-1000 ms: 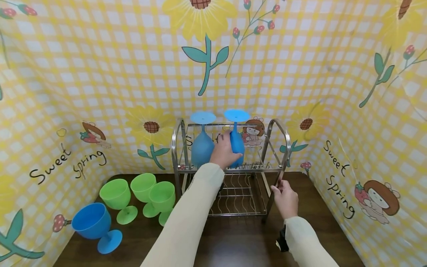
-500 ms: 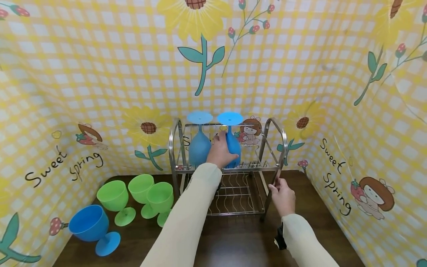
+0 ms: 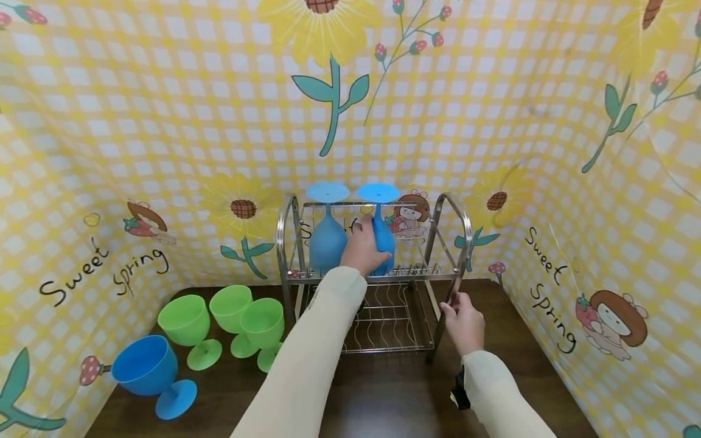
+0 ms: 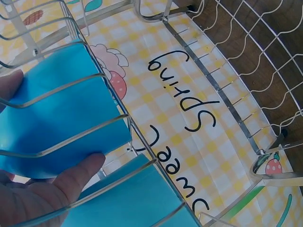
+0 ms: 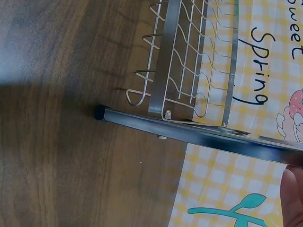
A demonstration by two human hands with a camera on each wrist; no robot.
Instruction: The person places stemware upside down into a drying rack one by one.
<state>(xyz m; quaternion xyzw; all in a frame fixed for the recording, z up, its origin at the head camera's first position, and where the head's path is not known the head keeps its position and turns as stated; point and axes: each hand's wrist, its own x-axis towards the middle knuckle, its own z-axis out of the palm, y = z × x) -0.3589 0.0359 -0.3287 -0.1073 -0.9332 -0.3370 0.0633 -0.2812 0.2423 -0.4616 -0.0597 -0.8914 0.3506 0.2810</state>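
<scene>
upturned blue goblet (image 3: pixel 386 236) in left hand (image 3: pixel 364 250)

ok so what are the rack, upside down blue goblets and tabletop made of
Rack: shiny metal, perhaps stainless or chromed steel, from the bright streaks along its tubes. Blue goblets: smooth, probably plastic, going by their even, satin color; coated glass possible. Tabletop: brown wood grain, slight sheen; real wood or laminate.
</scene>
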